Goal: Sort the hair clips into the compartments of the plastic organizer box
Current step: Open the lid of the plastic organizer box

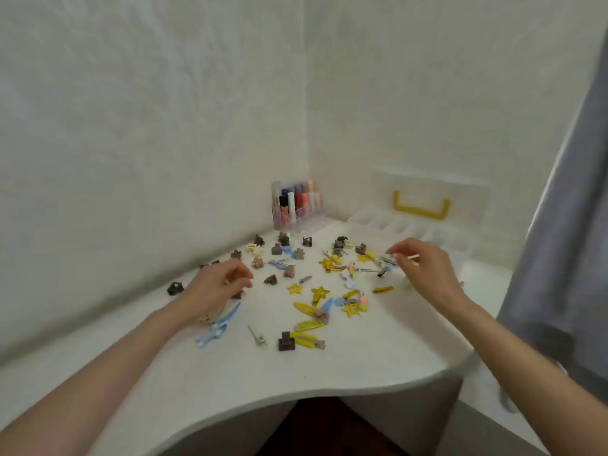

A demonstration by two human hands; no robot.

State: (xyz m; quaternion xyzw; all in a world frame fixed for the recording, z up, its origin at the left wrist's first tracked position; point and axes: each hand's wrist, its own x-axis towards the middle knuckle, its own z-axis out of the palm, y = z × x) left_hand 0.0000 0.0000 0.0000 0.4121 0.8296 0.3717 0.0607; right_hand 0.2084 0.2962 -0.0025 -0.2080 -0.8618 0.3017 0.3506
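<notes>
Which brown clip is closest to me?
The dark brown blocky clip, beside the yellow clips at the front of the pile. Every other brown clip lies farther back on the table.

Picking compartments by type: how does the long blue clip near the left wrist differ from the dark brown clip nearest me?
The blue clip is light-coloured, long and slender; the brown clip is dark, short and blocky. The blue clip lies beside the left hand; the brown clip sits against a yellow clip. Both lie on the table, outside the organizer box.
</notes>
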